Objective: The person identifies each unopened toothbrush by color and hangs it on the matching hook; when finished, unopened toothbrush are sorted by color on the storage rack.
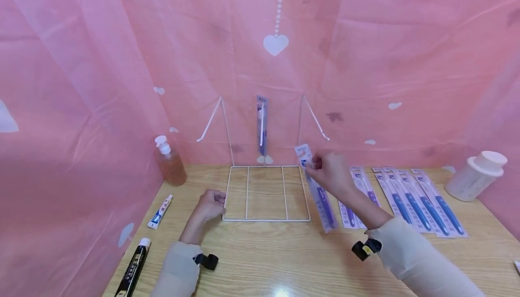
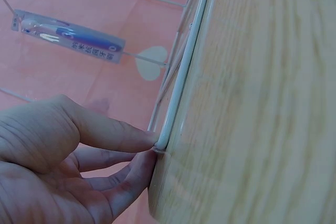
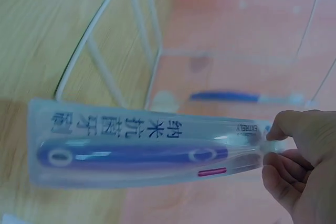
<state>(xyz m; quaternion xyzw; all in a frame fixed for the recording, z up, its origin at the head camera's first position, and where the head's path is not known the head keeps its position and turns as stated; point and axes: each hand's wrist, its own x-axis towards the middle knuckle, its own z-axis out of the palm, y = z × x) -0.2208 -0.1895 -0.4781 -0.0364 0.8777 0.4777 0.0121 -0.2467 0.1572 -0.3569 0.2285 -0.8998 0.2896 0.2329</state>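
Note:
A white wire display rack [image 1: 266, 220] stands on the wooden table, with prongs at its raised back. My left hand [image 1: 211, 204] pinches the frame at its left side; in the left wrist view the thumb and fingers grip the white rod near a corner. A packaged toothbrush [image 2: 73, 35] with a blue handle hangs on the middle prong. Right of the rack, my right hand [image 1: 333, 170] pinches another packaged toothbrush [image 3: 131, 153], purple-handled, near the upper end of its pack. This pack slants, its lower end toward me, overlapping the rack's right side in the head view.
On the right lie purple packaged toothbrushes [image 1: 348, 215] and several blue packaged toothbrushes [image 1: 418, 206], near a white bottle [image 1: 471, 177]. Left are a pump bottle [image 1: 172, 168], a small toothpaste tube [image 1: 160, 211] and a black tube [image 1: 134, 267]. A pink curtain [image 1: 162, 39] hangs behind.

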